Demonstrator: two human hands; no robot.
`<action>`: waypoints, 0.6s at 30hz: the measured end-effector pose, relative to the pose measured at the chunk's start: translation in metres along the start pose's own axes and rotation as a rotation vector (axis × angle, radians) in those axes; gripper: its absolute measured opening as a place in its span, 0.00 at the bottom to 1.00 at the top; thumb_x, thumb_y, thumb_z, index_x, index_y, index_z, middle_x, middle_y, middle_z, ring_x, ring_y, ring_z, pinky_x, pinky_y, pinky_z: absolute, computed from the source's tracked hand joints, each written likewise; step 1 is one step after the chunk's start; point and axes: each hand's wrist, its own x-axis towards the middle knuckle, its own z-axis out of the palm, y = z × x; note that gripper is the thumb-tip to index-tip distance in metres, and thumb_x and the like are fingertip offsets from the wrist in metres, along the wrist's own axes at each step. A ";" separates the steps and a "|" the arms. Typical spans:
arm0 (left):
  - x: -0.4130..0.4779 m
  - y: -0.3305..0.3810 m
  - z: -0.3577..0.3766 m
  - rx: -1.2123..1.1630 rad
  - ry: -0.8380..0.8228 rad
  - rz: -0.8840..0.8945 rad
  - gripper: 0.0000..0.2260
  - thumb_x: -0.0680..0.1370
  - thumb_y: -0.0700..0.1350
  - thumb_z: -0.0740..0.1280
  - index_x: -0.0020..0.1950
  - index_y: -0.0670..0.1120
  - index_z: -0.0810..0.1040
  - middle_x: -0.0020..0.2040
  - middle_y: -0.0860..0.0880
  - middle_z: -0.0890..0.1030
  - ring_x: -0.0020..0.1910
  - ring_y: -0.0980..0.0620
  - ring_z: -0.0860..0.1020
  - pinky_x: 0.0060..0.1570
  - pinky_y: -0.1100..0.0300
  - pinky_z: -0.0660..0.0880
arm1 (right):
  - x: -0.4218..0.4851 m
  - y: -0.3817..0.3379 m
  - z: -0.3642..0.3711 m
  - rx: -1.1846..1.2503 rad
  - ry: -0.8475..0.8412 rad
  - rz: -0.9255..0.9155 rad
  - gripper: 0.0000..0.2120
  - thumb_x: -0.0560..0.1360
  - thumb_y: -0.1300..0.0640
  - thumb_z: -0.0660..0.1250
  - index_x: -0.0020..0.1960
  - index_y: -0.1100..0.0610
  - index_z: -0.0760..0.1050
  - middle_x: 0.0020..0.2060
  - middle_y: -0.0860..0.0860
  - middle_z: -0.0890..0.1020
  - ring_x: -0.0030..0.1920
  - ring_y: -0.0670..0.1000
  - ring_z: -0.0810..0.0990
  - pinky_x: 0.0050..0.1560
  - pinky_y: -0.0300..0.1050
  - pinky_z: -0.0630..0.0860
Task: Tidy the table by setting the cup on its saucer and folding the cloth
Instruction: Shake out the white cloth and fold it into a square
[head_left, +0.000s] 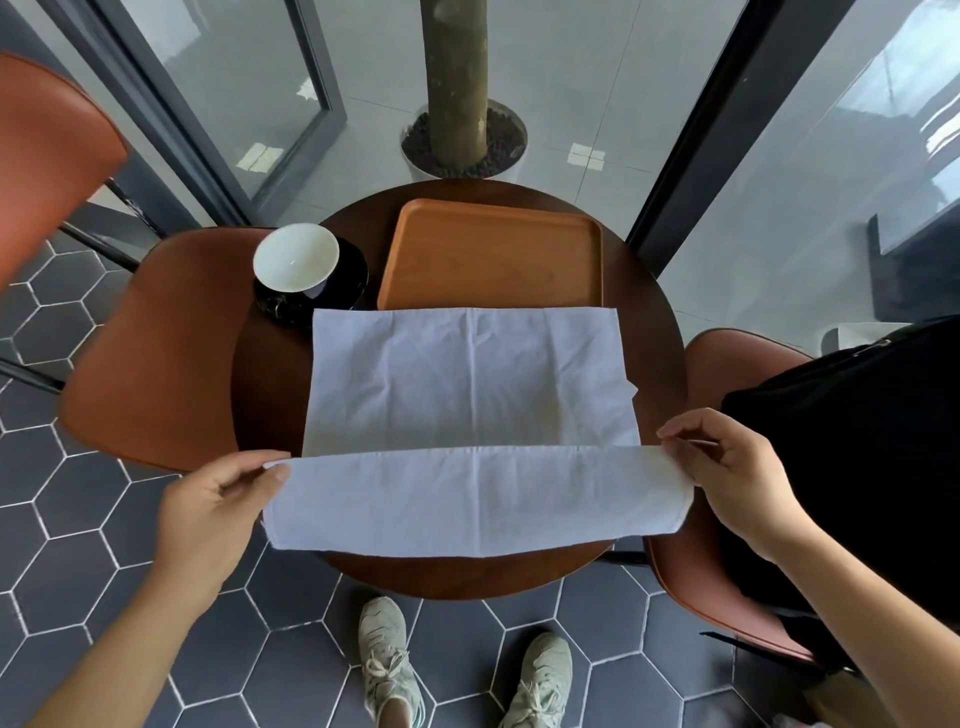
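- Cup (296, 257) sits on its saucer (349, 283), upper left of the table (270, 384). That half looks done; leave it alone.
- Step in hand: first fold of the cloth (467, 374). It lies spread across the middle of the table, with its far edge just at the near rim of the wooden tray (493, 260).
- Your left hand (218, 501) pinches the near-left corner between thumb and fingers, lower left of frame.
- Your right hand (737, 467) pinches the near-right corner the same way, lower right of frame.
- The near strip is lifted and turned over, and its free edge lies across the cloth's middle. The fold loop hangs past the table's near edge.
- Next move, as I judge it: carry both corners away from you together and land the edge on the far edge by the tray. Match the corners, press flat, then let go.
- Watch the right side: a small flap sticks out at the cloth's right edge, so square it up.
- Keep the cloth off the saucer, which is just beside the far-left corner.
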 end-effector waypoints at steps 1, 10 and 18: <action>0.003 0.001 0.001 -0.009 0.012 0.003 0.16 0.75 0.39 0.73 0.45 0.63 0.85 0.43 0.59 0.86 0.39 0.63 0.82 0.40 0.69 0.79 | 0.004 -0.003 0.002 -0.033 0.004 -0.022 0.17 0.77 0.66 0.70 0.45 0.42 0.81 0.44 0.39 0.85 0.44 0.41 0.83 0.41 0.27 0.74; 0.042 0.021 0.012 -0.109 0.100 0.002 0.09 0.76 0.41 0.74 0.46 0.56 0.86 0.43 0.54 0.87 0.40 0.57 0.83 0.42 0.56 0.80 | 0.052 -0.021 0.007 -0.168 0.110 -0.107 0.12 0.75 0.62 0.73 0.49 0.44 0.83 0.45 0.33 0.84 0.46 0.35 0.82 0.45 0.22 0.71; 0.099 0.045 0.039 -0.052 0.159 0.034 0.09 0.76 0.40 0.73 0.45 0.55 0.85 0.41 0.56 0.86 0.38 0.63 0.82 0.45 0.58 0.78 | 0.117 -0.025 0.013 -0.339 0.141 -0.181 0.07 0.75 0.64 0.72 0.49 0.54 0.85 0.43 0.43 0.84 0.45 0.31 0.78 0.45 0.20 0.68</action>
